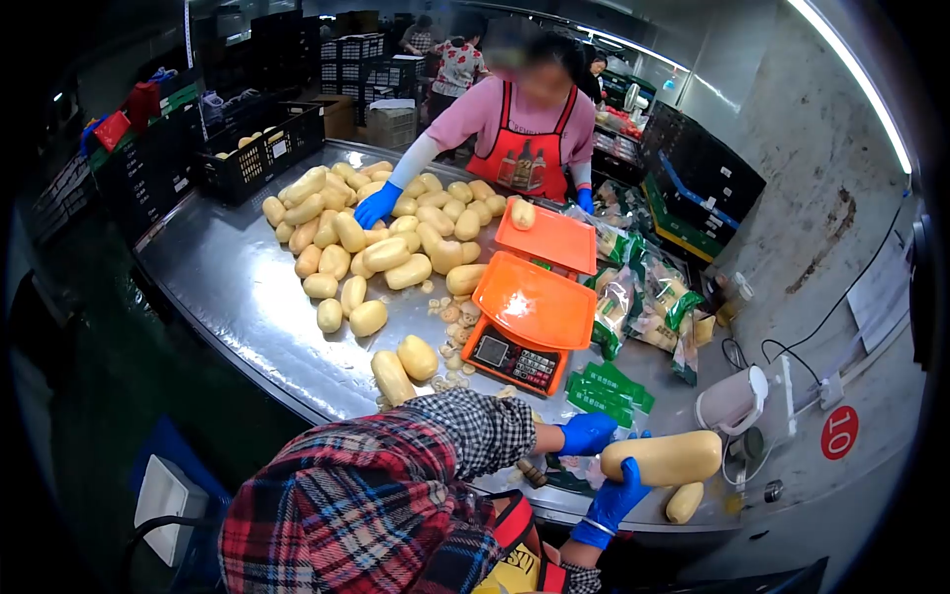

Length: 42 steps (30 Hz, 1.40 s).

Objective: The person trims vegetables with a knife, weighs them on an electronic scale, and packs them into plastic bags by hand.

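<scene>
Far left of grip: black crate [257, 164], pale squash [249, 140] inside. Nearer left: squash pile [386, 254], orange weighing tray [534, 302]. Left hand [588, 434] beside held squash [665, 458]; closure unclear. Right hand [616, 497] cups it underneath. Beyond grip: filled bags [617, 302]. Step, seemingly: handling one squash; calls for steady support.

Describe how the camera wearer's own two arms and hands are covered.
The left hand and right hand each wear a plain, close-fitting blue glove; a thin pale band crosses the right wrist. Black-and-white checked fabric sleeves show on both sides, with red-and-dark plaid fabric higher up the left.
</scene>
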{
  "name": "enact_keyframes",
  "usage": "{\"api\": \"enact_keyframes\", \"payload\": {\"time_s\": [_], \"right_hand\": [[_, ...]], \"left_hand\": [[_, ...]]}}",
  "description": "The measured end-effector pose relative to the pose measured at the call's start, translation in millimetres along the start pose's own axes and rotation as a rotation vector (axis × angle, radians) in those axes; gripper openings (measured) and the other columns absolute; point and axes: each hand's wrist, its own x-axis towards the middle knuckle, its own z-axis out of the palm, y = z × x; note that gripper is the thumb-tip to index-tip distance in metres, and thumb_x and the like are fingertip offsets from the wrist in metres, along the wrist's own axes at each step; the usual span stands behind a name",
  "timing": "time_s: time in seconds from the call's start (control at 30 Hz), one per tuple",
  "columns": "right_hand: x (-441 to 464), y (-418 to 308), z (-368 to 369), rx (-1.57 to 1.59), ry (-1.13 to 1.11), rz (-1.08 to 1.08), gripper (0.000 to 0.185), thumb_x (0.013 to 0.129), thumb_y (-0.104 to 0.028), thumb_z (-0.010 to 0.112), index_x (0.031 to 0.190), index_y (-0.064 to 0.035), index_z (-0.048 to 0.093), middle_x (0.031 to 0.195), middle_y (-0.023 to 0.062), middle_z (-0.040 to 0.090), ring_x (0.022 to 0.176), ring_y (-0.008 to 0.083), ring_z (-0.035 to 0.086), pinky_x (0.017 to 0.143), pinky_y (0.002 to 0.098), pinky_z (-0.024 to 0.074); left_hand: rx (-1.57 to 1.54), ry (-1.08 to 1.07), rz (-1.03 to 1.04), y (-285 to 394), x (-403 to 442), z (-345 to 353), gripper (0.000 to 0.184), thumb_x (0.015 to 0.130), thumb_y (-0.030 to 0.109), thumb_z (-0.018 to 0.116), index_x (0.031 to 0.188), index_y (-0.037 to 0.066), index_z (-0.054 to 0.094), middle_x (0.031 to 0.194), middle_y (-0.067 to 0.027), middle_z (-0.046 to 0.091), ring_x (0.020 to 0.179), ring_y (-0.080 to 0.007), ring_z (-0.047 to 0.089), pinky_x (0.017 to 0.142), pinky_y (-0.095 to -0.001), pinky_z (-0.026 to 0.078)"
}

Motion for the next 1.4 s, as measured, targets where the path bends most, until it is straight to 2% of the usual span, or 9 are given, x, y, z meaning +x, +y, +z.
{"api": "enact_keyframes", "payload": {"time_s": [0.33, 0.47, 0.7, 0.83, 0.93, 1.03, 1.13, 1.27, 1.4], "right_hand": [[-77.5, 14.8, -73.4, -0.452, 0.082, 0.146, 0.073, 0.07, -0.004, 0.074, 0.132, -0.0012, 0.038, 0.119, 0.0119, 0.052, 0.105, 0.0231, 0.054, 0.089, 0.0345, 0.0471], [-83.8, 13.8, -80.3, -0.563, 0.056, 0.325, 0.069, 0.07, -0.01, 0.074, 0.13, 0.0009, 0.043, 0.117, 0.011, 0.055, 0.106, 0.0219, 0.055, 0.089, 0.0323, 0.0463], [-75.5, 25.2, -42.9, 0.213, 0.303, 0.41, 0.069, 0.075, -0.004, 0.063, 0.138, -0.0074, 0.035, 0.122, 0.0149, 0.048, 0.106, 0.0309, 0.054, 0.077, 0.0444, 0.0552], [-45.0, 48.5, -33.2, -0.46, 0.051, 0.105, 0.061, 0.077, -0.004, 0.065, 0.133, -0.0021, 0.041, 0.117, 0.0124, 0.052, 0.103, 0.0217, 0.055, 0.076, 0.0307, 0.0528], [-14.1, 30.9, -10.5, 0.575, 0.1, 0.637, 0.052, 0.084, -0.027, 0.063, 0.126, -0.0013, 0.047, 0.115, 0.0152, 0.056, 0.089, 0.0224, 0.058, 0.067, 0.0283, 0.0514], [23.8, 95.3, -18.4, 1.008, -0.467, 0.723, 0.053, 0.088, -0.039, 0.058, 0.128, -0.0068, 0.047, 0.12, 0.0156, 0.053, 0.084, 0.0198, 0.057, 0.063, 0.0269, 0.0522], [46.6, 133.8, 26.5, 0.198, -0.087, 0.397, 0.039, 0.092, -0.039, 0.054, 0.12, -0.0127, 0.05, 0.114, 0.0042, 0.057, 0.101, 0.0184, 0.058, 0.085, 0.0295, 0.0495], [69.1, 129.7, 80.8, 0.13, -0.153, 0.742, 0.023, 0.091, -0.029, 0.055, 0.103, -0.0093, 0.059, 0.073, 0.0033, 0.059, 0.046, 0.01, 0.05, 0.034, 0.0216, 0.0344], [76.3, 170.9, 118.4, -0.144, -0.192, 0.47, 0.022, 0.091, -0.023, 0.054, 0.104, -0.0062, 0.058, 0.077, 0.0063, 0.061, 0.052, 0.012, 0.055, 0.04, 0.0233, 0.0402]], "left_hand": [[-0.03, 0.458, 0.281, 2.3, 2.9, -1.5, 0.016, 0.071, 0.011, 0.068, 0.084, 0.011, 0.059, 0.081, -0.0108, 0.056, 0.078, -0.0327, 0.054, 0.069, -0.0394, 0.045], [0.285, 0.268, 0.329, 29.6, -16.6, -6.9, 0.011, 0.073, 0.014, 0.063, 0.084, 0.012, 0.061, 0.082, -0.0083, 0.058, 0.079, -0.0299, 0.058, 0.064, -0.0391, 0.049], [0.185, 0.129, 0.325, 26.2, -31.9, -2.1, 0.02, 0.075, 0.012, 0.062, 0.095, 0.011, 0.06, 0.08, -0.0094, 0.058, 0.073, -0.0308, 0.059, 0.061, -0.0408, 0.049], [0.158, 0.218, 0.481, 18.5, -32.1, -20.6, 0.025, 0.076, 0.011, 0.062, 0.101, 0.011, 0.061, 0.083, -0.0096, 0.059, 0.076, -0.0298, 0.06, 0.062, -0.0389, 0.05], [0.234, 0.123, 0.427, 8.2, -26.5, -53.5, 0.024, 0.076, 0.011, 0.063, 0.099, 0.011, 0.061, 0.086, -0.0095, 0.06, 0.078, -0.0302, 0.06, 0.063, -0.0377, 0.05], [0.172, 0.368, 0.372, -19.0, -21.4, -91.3, 0.022, 0.074, 0.01, 0.064, 0.096, 0.011, 0.061, 0.086, -0.0096, 0.06, 0.079, -0.0308, 0.06, 0.065, -0.0378, 0.05], [0.424, 0.165, 0.557, 3.8, -32.5, -116.4, 0.026, 0.069, 0.014, 0.068, 0.094, 0.01, 0.063, 0.085, -0.0094, 0.061, 0.081, -0.0301, 0.061, 0.067, -0.0383, 0.051], [0.317, 0.387, 0.202, -40.3, -42.5, -162.0, 0.022, 0.066, 0.014, 0.069, 0.087, 0.01, 0.062, 0.084, -0.0089, 0.062, 0.084, -0.0295, 0.062, 0.069, -0.0392, 0.051], [0.668, 0.047, 0.108, -53.0, -55.7, -149.4, 0.021, 0.068, 0.013, 0.066, 0.089, 0.01, 0.063, 0.087, -0.0106, 0.062, 0.085, -0.0296, 0.062, 0.071, -0.0396, 0.052]]}}
